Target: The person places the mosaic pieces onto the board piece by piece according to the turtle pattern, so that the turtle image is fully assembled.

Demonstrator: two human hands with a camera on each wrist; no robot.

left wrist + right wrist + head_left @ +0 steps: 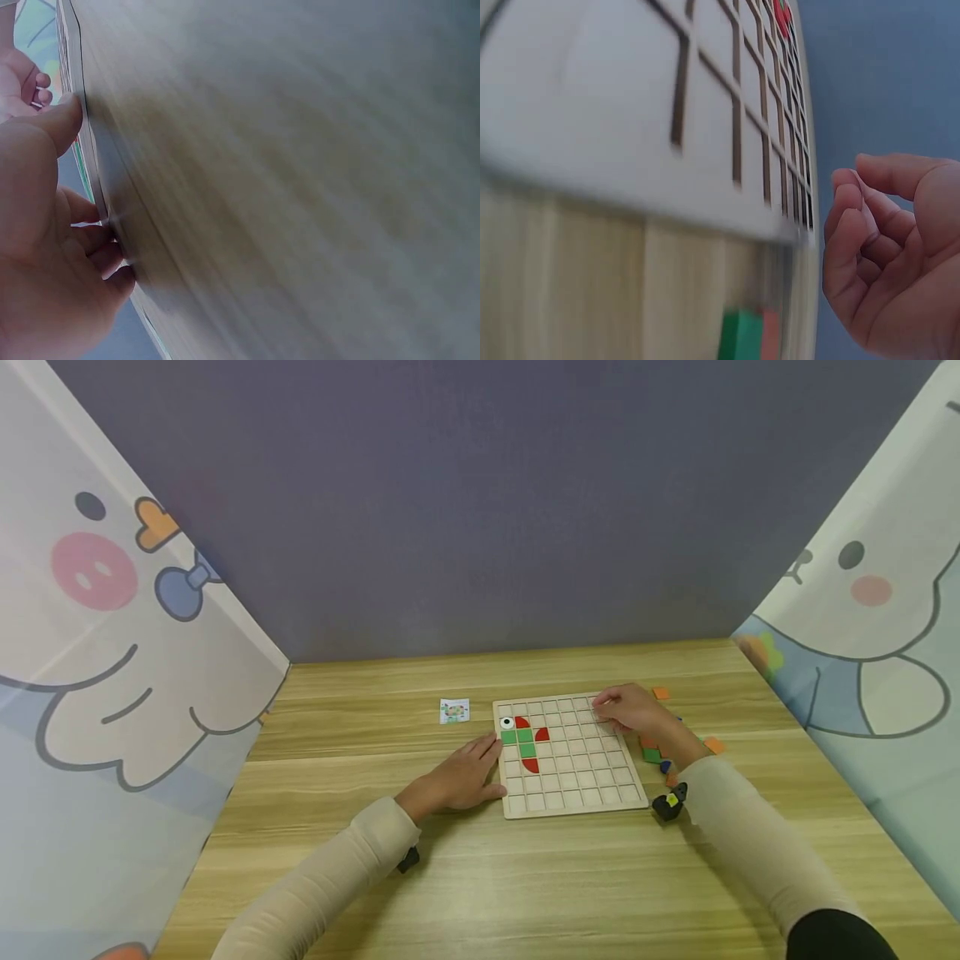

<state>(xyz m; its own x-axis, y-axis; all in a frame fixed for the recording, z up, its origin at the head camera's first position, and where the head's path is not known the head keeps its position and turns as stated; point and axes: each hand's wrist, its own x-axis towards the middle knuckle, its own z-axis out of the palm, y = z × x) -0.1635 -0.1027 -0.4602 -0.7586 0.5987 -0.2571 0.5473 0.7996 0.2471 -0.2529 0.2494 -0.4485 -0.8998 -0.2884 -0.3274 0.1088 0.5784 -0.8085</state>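
A pale wooden grid board (581,760) lies on the table. At its upper left sit a white eye piece (507,723), several green squares (527,749) and red quarter-round pieces (531,765). My left hand (468,774) rests against the board's left edge, fingers and thumb extended; in the left wrist view its fingertips (120,277) are right at that edge. Over the board's upper right corner is my right hand (628,707), its fingers loosely bent. In the right wrist view the thumb tip comes close to the index finger, and no piece shows between them.
Loose coloured pieces lie right of the board, among them a green one (652,756), a blue one (665,767) and an orange one (714,745), partly behind the right forearm. A small picture card (454,711) lies to the board's upper left. A grey wall panel (480,510) stands behind.
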